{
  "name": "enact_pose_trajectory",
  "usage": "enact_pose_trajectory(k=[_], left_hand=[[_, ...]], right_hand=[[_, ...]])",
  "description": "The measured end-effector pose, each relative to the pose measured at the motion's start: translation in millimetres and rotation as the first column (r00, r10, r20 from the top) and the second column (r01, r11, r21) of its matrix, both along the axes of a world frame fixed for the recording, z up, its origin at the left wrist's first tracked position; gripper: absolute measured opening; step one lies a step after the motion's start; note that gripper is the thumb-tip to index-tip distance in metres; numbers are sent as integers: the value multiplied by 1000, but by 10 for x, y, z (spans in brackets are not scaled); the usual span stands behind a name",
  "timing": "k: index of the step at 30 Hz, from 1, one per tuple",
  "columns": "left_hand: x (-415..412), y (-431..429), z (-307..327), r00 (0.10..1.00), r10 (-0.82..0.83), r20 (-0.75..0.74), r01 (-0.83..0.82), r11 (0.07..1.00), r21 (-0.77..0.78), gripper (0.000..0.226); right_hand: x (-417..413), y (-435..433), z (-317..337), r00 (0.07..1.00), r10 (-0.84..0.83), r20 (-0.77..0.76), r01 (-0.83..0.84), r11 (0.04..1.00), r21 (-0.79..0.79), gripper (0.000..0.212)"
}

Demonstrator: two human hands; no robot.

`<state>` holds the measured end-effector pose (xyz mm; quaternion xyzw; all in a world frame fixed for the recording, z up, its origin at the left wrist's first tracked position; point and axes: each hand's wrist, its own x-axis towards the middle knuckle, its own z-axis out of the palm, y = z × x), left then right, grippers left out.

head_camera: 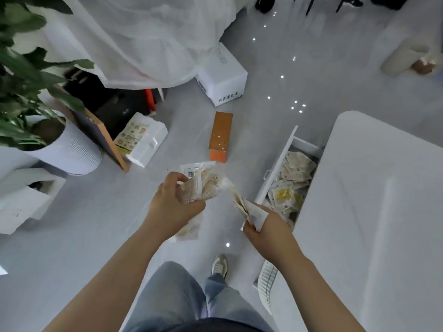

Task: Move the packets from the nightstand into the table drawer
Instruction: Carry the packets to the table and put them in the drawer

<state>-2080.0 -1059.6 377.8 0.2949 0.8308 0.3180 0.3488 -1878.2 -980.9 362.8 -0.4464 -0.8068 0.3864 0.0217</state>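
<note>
Cream paper-and-film packets (249, 209), flat and thin. Judged very light, floppy and slick against one another (a loose stack will fan out and shed from its edges).

Right hand (266, 231): fingers and thumb curled round a fanned sheaf of them, held just beside the front panel of the open drawer (278, 164), not yet over it.

Left hand (175, 207): fingers closed on a clear bag (203, 168) holding more packets, out over the floor and apart from the drawer.

Drawer carries a loose heap of the same packets.

Handling: not fragile. Pinch across the middle of the stack, thumb on top, rather than at a corner. Bag film looks limp and slippery, so grip it where it bunches or support it from below.

Nightstand not identified in view.
</note>
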Motion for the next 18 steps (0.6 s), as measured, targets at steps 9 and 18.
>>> enact_pose_trajectory(k=[9,18], left_hand=[[-658,1136,-183,958,-281,54,281,960,4,50],[-1068,2329,-192,743,-666,59,667,745,16,46]], right_hand=[[-456,537,-83,968,-242,72,245,968,-43,29],[-950,831,17,738,-671,68,674,738,-36,29]])
